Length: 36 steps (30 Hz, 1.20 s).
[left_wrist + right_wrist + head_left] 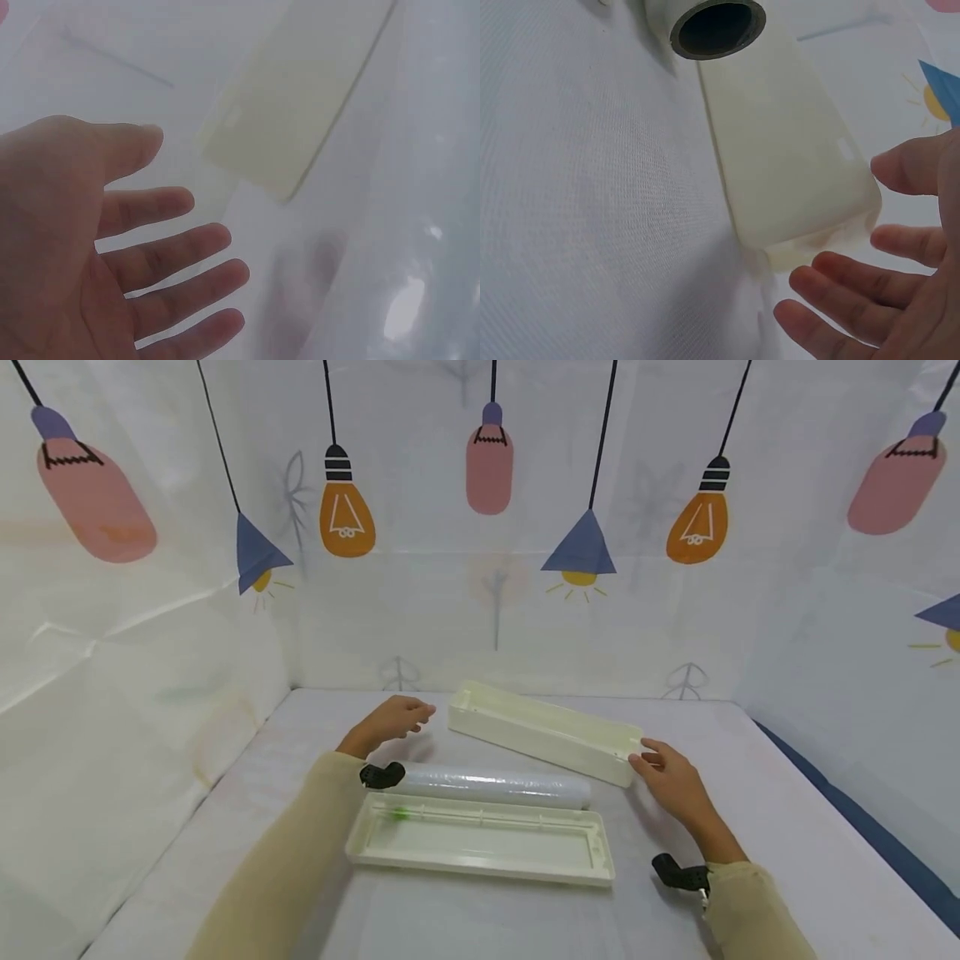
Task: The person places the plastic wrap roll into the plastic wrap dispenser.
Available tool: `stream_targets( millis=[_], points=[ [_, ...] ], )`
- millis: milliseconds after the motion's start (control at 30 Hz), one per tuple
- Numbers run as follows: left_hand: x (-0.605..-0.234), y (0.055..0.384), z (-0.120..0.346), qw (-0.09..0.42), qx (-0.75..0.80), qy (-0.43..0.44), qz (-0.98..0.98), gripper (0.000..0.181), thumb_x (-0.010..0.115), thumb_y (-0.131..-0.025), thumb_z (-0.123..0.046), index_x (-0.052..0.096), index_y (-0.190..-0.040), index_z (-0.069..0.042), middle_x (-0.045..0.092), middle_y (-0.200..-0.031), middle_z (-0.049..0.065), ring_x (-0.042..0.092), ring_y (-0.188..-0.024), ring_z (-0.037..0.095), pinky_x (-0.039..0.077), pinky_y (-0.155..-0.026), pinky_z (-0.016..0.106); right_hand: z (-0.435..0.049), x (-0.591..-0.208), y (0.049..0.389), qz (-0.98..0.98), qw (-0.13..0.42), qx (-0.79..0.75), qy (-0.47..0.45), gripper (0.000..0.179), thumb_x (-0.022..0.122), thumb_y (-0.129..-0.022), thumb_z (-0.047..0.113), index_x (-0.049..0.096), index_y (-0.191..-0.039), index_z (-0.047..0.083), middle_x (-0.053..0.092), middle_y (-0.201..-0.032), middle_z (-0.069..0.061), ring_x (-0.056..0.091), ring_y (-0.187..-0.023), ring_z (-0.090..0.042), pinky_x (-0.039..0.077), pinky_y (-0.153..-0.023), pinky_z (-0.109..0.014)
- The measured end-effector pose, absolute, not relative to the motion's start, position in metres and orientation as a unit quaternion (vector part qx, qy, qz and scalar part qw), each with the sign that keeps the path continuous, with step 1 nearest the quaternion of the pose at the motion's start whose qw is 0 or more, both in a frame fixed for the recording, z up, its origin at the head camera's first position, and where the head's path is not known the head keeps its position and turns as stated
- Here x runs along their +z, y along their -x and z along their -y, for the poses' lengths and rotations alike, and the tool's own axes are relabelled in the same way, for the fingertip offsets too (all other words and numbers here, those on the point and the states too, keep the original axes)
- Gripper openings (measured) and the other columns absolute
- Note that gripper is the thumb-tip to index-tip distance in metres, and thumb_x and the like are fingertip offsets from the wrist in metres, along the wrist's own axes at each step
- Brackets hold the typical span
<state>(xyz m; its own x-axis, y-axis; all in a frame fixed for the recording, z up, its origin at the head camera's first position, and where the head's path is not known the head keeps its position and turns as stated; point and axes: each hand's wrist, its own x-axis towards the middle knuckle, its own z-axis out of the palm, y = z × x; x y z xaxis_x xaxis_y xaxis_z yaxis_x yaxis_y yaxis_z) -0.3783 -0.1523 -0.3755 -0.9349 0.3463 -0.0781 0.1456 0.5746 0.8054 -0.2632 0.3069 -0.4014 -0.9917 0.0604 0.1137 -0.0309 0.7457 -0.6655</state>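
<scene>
A long cream plastic box point(543, 743) lies at a slant near the back of the table. My right hand point(671, 781) is at its right end; in the right wrist view the fingers point(847, 281) are spread and relaxed, close beside that end. My left hand point(390, 722) hovers just off the box's left end, its fingers point(180, 255) loosely spread with nothing between them. In front of the box lies a roll of clear plastic film point(487, 785), its hollow core point(718, 30) showing in the right wrist view. Nearest me is a shallow cream lid point(480, 864), inner side up.
White sheeting with printed lamps point(491, 468) walls the table point(480, 927) at the back and sides. Black wrist mounts point(678, 872) sit on both forearms. A green mark point(399, 814) shows at the lid's left. Blue cloth point(862, 818) edges the right side.
</scene>
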Motion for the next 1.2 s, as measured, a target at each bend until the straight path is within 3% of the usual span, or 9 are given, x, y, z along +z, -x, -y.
stream_targets(
  millis=[133,433,700,933,1200],
  points=[
    [-0.375,0.389,0.145,0.124,0.458,-0.117,-0.873,0.054,0.050,-0.106,-0.038,0.054,-0.140,0.003,0.058,-0.133,0.022,0.060,-0.118,0.035,0.051,-0.097,0.048,-0.306,-0.401,0.265,0.931,0.051,0.360,0.017,0.069,0.050,-0.105,0.042,0.032,-0.152,-0.005,0.046,-0.142,-0.036,0.048,-0.128,-0.051,0.048,-0.095,-0.060],
    [-0.374,0.400,0.124,0.104,0.500,-0.088,-0.855,0.051,0.050,-0.106,-0.033,0.051,-0.141,0.005,0.050,-0.141,0.026,0.055,-0.124,0.041,0.049,-0.100,0.048,-0.302,-0.405,0.267,0.904,0.033,0.426,0.018,0.070,0.053,-0.105,0.036,0.025,-0.154,-0.005,0.042,-0.143,-0.039,0.065,-0.109,-0.043,0.057,-0.086,-0.045],
    [-0.376,0.410,0.104,0.093,0.511,-0.079,-0.851,0.051,0.050,-0.106,-0.029,0.047,-0.142,0.007,0.048,-0.144,0.023,0.054,-0.124,0.041,0.049,-0.101,0.047,-0.304,-0.401,0.263,0.895,0.028,0.445,0.020,0.072,0.052,-0.106,0.035,0.022,-0.154,-0.009,0.041,-0.143,-0.040,0.068,-0.103,-0.040,0.055,-0.090,-0.048],
    [-0.381,0.415,0.092,0.097,0.527,-0.069,-0.841,0.053,0.051,-0.106,-0.027,0.043,-0.145,0.007,0.047,-0.145,0.025,0.054,-0.123,0.039,0.048,-0.102,0.045,-0.305,-0.404,0.264,0.891,0.009,0.454,0.025,0.070,0.049,-0.107,0.035,0.021,-0.155,-0.008,0.042,-0.144,-0.037,0.067,-0.108,-0.038,0.048,-0.099,-0.055],
    [-0.388,0.422,0.087,0.099,0.512,-0.055,-0.852,0.051,0.046,-0.108,-0.033,0.049,-0.142,0.004,0.056,-0.136,0.021,0.058,-0.114,0.031,0.051,-0.098,0.043,-0.305,-0.405,0.265,0.884,0.006,0.467,0.028,0.070,0.049,-0.107,0.035,0.021,-0.155,-0.008,0.042,-0.145,-0.037,0.064,-0.113,-0.039,0.051,-0.097,-0.051]
  ],
)
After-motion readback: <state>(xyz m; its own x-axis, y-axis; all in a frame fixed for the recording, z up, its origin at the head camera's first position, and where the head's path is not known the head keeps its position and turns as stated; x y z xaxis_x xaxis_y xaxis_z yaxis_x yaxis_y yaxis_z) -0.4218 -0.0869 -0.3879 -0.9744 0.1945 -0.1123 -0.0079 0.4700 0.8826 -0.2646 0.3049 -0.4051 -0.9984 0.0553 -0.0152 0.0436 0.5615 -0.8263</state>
